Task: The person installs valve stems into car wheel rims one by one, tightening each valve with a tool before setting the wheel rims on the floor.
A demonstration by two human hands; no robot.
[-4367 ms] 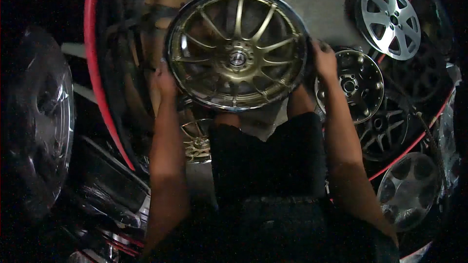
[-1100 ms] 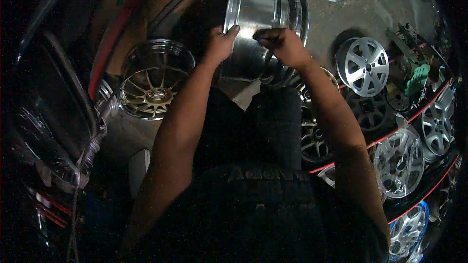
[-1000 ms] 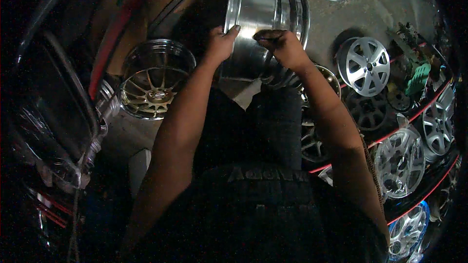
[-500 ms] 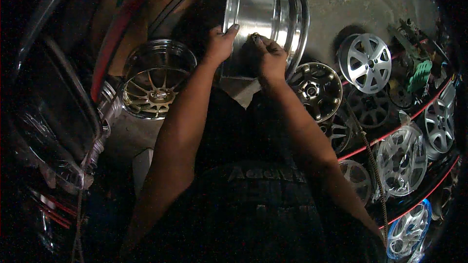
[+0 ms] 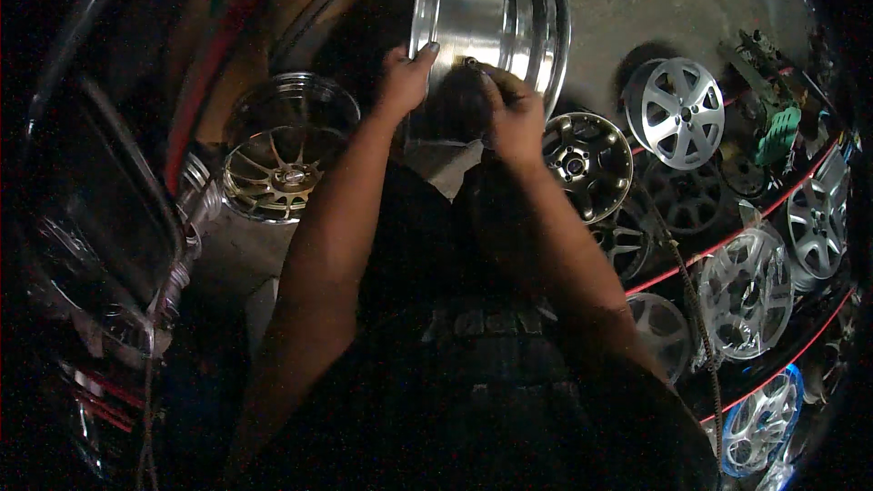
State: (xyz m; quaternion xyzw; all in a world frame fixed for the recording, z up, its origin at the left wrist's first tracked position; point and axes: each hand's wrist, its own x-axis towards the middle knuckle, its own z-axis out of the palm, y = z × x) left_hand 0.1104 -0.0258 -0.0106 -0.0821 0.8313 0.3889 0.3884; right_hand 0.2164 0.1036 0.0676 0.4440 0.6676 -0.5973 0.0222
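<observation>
A shiny silver wheel rim (image 5: 468,9) stands on edge in front of me, its smooth barrel facing me. My left hand (image 5: 406,82) grips its left lip, with the thumb up along the edge. My right hand (image 5: 511,118) is at the barrel's near side, fingers bent and pressed together. Just beyond those fingertips a small dark round piece (image 5: 470,62) shows against the barrel. Whether it is held or is part of the rim I cannot tell. The right palm and the rim's spoked face are hidden.
A gold-spoked rim (image 5: 291,177) lies left of my left forearm. At right are a dark bronze rim (image 5: 575,164), a silver seven-spoke rim (image 5: 684,115) and red-edged shelves (image 5: 668,277) with several wheels. A red curved bar (image 5: 205,82) rises at left, and a rope (image 5: 691,300) hangs at right.
The whole view has shifted slightly, moving things a little left. My right fingertips have drawn a little back from the small round piece. The left hand keeps its grip on the rim.
</observation>
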